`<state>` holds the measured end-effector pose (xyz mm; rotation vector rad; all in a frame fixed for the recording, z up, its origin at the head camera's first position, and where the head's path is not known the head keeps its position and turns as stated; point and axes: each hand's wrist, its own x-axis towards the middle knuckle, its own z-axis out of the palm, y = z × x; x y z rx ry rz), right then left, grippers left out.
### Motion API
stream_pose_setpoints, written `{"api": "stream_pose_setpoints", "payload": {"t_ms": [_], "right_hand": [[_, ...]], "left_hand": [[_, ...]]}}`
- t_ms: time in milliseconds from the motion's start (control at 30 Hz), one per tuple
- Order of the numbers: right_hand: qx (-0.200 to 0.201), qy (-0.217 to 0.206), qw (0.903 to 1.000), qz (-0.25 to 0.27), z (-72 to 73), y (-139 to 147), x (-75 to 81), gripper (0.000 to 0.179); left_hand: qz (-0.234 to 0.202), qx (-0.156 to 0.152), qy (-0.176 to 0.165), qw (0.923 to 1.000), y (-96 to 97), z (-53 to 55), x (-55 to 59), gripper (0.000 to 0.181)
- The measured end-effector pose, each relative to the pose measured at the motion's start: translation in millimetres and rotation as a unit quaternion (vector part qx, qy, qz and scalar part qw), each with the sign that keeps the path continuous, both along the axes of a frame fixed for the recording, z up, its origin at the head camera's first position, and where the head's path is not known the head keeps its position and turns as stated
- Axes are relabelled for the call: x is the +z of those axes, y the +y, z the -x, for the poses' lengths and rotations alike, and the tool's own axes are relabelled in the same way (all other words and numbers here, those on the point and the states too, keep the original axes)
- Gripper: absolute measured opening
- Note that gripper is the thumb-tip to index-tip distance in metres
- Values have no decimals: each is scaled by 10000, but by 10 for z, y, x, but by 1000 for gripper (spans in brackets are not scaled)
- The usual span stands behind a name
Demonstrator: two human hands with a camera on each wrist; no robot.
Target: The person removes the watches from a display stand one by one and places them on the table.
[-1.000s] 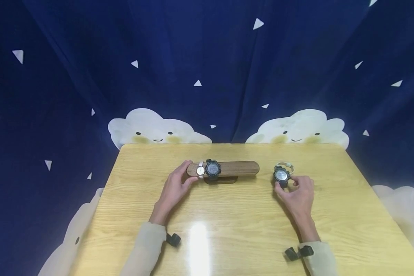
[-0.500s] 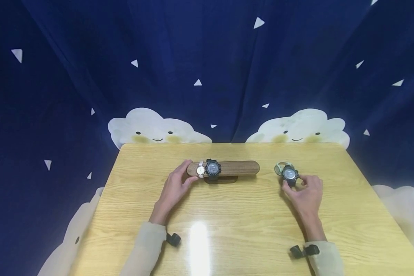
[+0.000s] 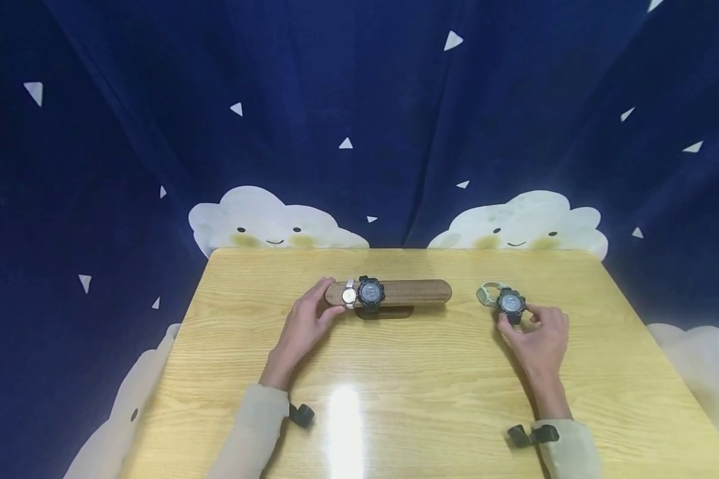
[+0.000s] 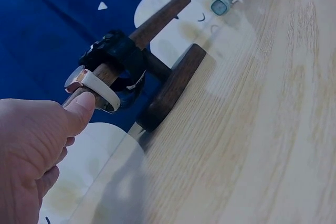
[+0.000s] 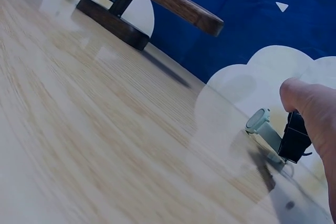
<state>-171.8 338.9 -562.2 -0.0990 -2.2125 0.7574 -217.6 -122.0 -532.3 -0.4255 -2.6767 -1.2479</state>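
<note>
In the head view my left hand (image 3: 299, 326) grips the left end of a wooden watch stand (image 3: 419, 291); its thumb lies on the bar in the left wrist view. Close by the fingers, a small watch with a white strap (image 3: 349, 296) wraps the bar. Beside it on the bar sits a chunky black digital watch (image 3: 371, 291). My right hand (image 3: 539, 336) pinches a second black watch (image 3: 511, 303) between thumb and fingers, dial facing up. Just left of that watch, a pale green watch (image 5: 257, 119) rests on the table, its strap partly hidden behind the black one in the right wrist view.
The stand's dark base (image 4: 170, 90) rests on the pale wooden table (image 3: 419, 386). A dark blue curtain (image 3: 389, 120) with white triangles and clouds hangs behind the table's far edge. Black wrist cameras (image 3: 533, 436) sit at both sleeves.
My right hand has moved to the right with the black watch, uncovering more of the pale green watch on its left. The left hand stays on the stand.
</note>
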Motion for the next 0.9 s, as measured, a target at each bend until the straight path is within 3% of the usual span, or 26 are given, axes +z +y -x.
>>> {"api": "stream_pose_setpoints", "payload": {"t_ms": [600,900], "right_hand": [[-356,2,9989,-299,24,263,-6,54],[-682,-427,9967,-112,-4,316,7,54]], "left_hand": [[56,11,114,9999,-5,-10,24,66],[25,-5,175,9998,1,-11,17,65]]}}
